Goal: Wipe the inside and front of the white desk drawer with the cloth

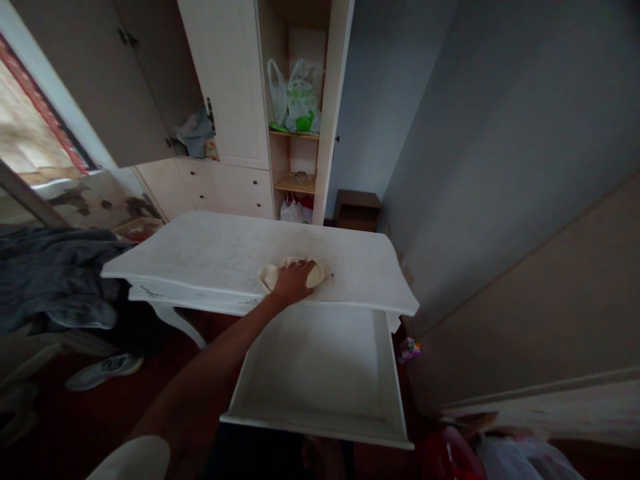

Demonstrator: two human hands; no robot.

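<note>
My left hand (295, 280) presses a cream-coloured cloth (270, 275) onto the top of a white table (220, 243), near its front edge. The fingers are curled over the cloth, which bunches out on both sides of the hand. Greyish smudges mark the tabletop around and behind it. Below the hand, a drawer (320, 360) is pulled out from the table, its inside bare. Under the drawer's front, a dim shape looks like my right hand (325, 457); its fingers are too dark to make out.
A wardrobe (235, 87) with plastic bags (303, 103) on its shelves stands behind. Dark clothes (55, 273) are heaped at left, above a shoe (105, 371). A brown box-like cabinet (357, 208) is at the back wall. Red and clear plastic items (450, 453) lie lower right.
</note>
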